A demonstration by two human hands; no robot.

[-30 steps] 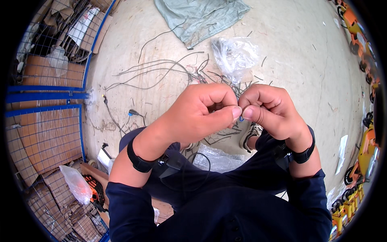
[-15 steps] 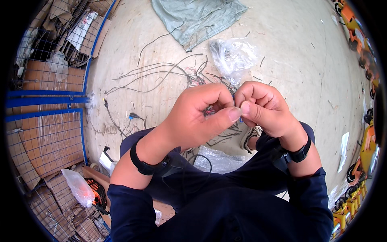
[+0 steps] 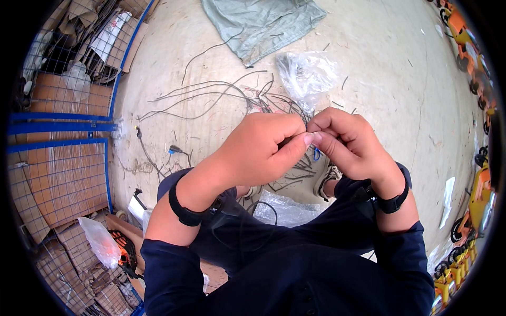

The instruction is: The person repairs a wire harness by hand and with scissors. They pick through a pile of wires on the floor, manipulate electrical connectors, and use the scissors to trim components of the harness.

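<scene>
My left hand point(image 3: 266, 147) and my right hand point(image 3: 350, 142) meet in front of me, thumbs and forefingers pinched together tip to tip. Whatever lies between the fingertips is too small and covered to name. Just below the right fingers shows a blue loop point(image 3: 317, 154), perhaps a scissors handle; whether it is held or lies on the floor I cannot tell. Beneath and beyond the hands spreads a heap of dark cut cables point(image 3: 261, 97) with thin red wires. Long grey cables point(image 3: 195, 95) trail from it to the left.
A clear plastic bag point(image 3: 308, 76) and a grey-green sheet point(image 3: 263, 26) lie beyond the cables. Bubble wrap point(image 3: 284, 208) is between my feet. Blue mesh cages point(image 3: 58, 118) with cardboard stand left; yellow and orange wheeled items point(image 3: 482, 189) line the right. A blue connector point(image 3: 174, 149) lies on the floor.
My fingertips have drawn closer together, and the left fingers have curled in more. The blue loop under the right hand shows more now. The view has shifted slightly.
</scene>
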